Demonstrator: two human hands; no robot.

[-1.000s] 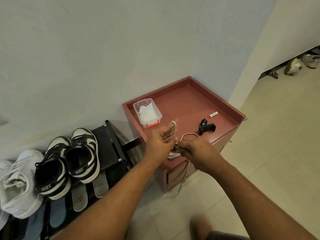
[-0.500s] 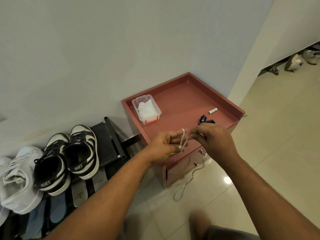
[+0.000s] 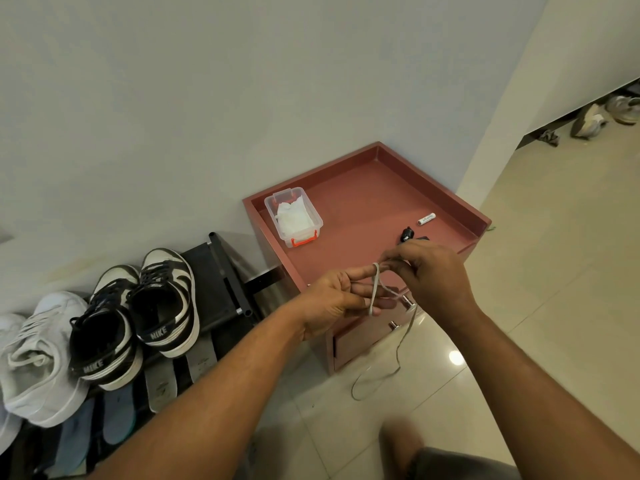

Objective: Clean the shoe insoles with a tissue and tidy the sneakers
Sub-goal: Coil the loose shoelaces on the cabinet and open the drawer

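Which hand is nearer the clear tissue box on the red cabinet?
Left. The left hand, lace looped round it, is in front of the tissue box and slightly right; the right hand, pinching the lace, is farther right.

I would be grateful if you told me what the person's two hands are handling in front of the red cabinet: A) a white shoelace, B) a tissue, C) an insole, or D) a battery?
A: the white shoelace is looped over the fingers of the left hand and pinched by the right hand, with its loose end hanging to the floor.
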